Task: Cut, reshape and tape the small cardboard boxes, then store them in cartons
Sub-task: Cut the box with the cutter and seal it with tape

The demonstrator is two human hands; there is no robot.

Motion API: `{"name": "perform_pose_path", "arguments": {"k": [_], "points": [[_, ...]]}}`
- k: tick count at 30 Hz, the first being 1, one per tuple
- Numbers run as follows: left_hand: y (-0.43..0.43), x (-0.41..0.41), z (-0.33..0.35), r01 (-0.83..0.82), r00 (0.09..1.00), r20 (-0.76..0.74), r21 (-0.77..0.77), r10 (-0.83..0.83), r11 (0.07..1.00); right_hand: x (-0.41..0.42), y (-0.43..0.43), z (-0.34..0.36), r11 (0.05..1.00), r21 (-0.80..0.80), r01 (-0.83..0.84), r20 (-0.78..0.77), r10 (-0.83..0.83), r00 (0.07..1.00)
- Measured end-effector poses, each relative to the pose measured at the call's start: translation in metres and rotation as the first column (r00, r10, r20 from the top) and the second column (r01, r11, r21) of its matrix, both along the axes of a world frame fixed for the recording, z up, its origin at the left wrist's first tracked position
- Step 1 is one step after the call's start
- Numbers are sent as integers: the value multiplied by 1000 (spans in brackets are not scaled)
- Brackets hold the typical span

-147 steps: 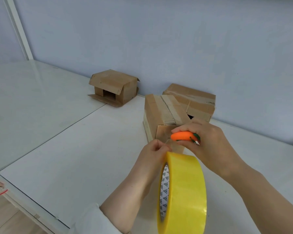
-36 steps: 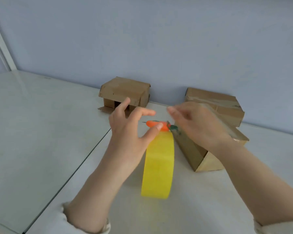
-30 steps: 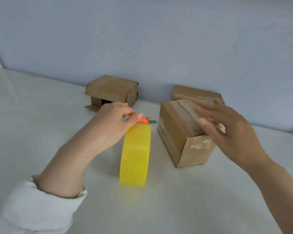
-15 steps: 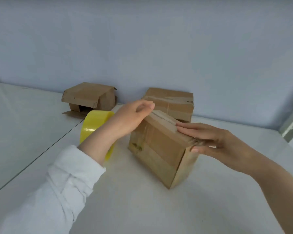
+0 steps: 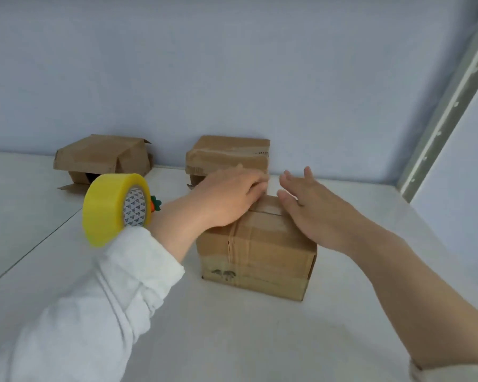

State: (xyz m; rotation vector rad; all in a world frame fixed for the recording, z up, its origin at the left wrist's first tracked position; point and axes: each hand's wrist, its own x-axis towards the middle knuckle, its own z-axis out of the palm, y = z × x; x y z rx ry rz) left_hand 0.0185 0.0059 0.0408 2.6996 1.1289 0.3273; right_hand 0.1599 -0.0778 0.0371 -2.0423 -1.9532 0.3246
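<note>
Near the middle of the white table point(image 5: 232, 340): a small cardboard box point(image 5: 255, 260), brown, creased, closed on top, banded with tape across the lid and down the front, faint dark print low on the front face. Flat on its lid, the left hand point(image 5: 229, 199), fingers stretched straight over the taped seam, gripping nothing; beside it the right hand point(image 5: 312, 205), fingers straight and slightly spread at the lid's right edge, contact unclear. Behind, by the wall point(image 5: 232, 64), a taped box point(image 5: 228, 157) and an open-flapped box point(image 5: 102, 158); left of the forearm, upright on its rim, a yellow tape roll point(image 5: 105, 213), with a small orange-and-green tool point(image 5: 154, 206) just behind.
</note>
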Motion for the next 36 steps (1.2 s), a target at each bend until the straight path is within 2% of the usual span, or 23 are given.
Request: {"name": "perform_pose_path", "arguments": {"k": [2,5,9,13,14,15,16,17,18,19,20,23,24,27,30,33,34,36], "points": [[8,4,-10,-42,997,-75,-131,33,991,-5,8,-7,997,-77,18,53,-14,998],[11,9,-16,-55,990,-136,-86,43,995,-5,11,-10,991,-118,56,101,-44,994],[13,4,-15,-46,998,-54,-86,41,995,-7,7,-3,990,-132,58,51,-52,997],[14,7,-22,-42,996,-75,-49,39,998,-10,7,-10,992,-72,107,71,-102,992],[16,8,-22,-47,999,-10,-69,46,996,-9,8,-12,993,-32,110,29,-109,994],[15,4,-22,-32,989,140,-138,51,990,-10,3,-14,995,4,98,-46,-98,994],[18,-2,-23,39,932,357,-251,55,967,-7,1,-16,995,52,82,-188,-71,980],[18,-12,-23,154,811,578,-356,87,922,-6,-4,-16,990,101,100,-385,-54,922],[19,-24,-24,272,665,735,-404,133,873,-1,-10,-19,976,164,141,-599,-15,801],[14,-40,-29,350,567,810,-405,153,845,2,-22,-24,962,215,166,-731,46,681],[9,-55,-39,387,551,823,-398,137,832,7,-34,-33,956,253,152,-776,106,622],[-16,-76,-69,367,715,696,-461,72,808,8,-55,-59,966,253,61,-767,162,621],[-23,-77,-74,347,741,667,-484,82,803,5,-56,-61,971,225,79,-775,129,618],[-38,-73,-59,218,719,667,-487,198,846,-9,-58,-48,959,128,253,-803,-50,593],[-50,-73,-46,117,797,562,-506,223,855,-3,-62,-38,919,-77,386,-838,-269,475],[-58,-73,-62,91,826,474,-644,303,759,-4,-70,-41,911,-213,353,-821,-363,441],[-62,-71,-64,104,816,468,-699,341,708,-8,-76,-45,923,-217,319,-836,-344,427],[-63,-68,-68,220,760,535,-745,368,629,-10,-87,-53,950,-160,269,-840,-274,467]]}}
